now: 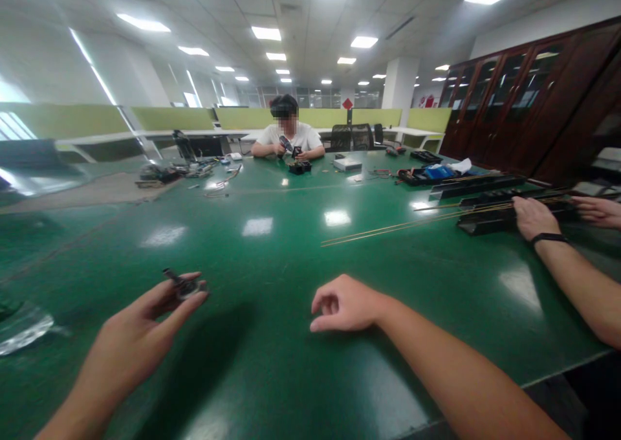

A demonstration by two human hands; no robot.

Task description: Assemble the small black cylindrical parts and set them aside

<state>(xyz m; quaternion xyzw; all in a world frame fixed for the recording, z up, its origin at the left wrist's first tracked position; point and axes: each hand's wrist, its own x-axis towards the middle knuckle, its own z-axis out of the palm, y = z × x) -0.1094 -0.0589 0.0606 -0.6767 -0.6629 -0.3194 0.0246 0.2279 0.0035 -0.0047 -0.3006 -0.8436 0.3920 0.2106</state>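
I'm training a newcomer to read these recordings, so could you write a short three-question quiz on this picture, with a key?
1. Between the wearer's left hand and right hand, which holds the small dark part?
2. True or false: a black band circles a wrist of the co-worker at the right edge.
3. Fill in the colour: the tabletop is ____.

Key:
1. The left hand
2. True
3. Green

Green tabletop (276, 246): passage open between left hand (140, 327) and right hand (347, 304). Obstructions: thin rods (388, 229) beyond right hand; glass object (26, 333), far left.
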